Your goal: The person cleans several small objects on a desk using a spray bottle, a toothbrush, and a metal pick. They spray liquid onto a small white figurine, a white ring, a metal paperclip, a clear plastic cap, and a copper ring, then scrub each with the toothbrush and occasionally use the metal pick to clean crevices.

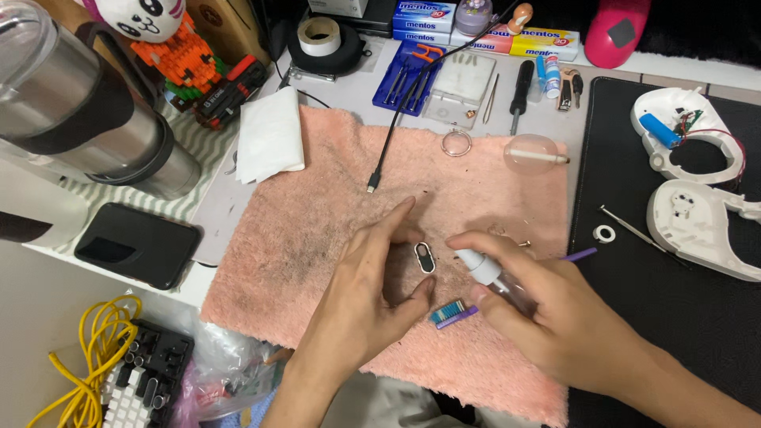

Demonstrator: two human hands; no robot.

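Right hand point(567, 317) is wrapped around a small clear spray bottle point(495, 279), index finger on its white nozzle, which points at a small oval black-and-white part point(426, 257) lying on the pink towel point(317, 222). Left hand point(372, 293) rests flat on the towel just left of that part, fingers loosely spread, holding nothing (thumb near a purple brush point(452, 313)).

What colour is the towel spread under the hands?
The towel is pale pink with dark smudges, shown in the head view.

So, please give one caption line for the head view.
Right hand holds a spray bottle beside the left hand above a pink towel.
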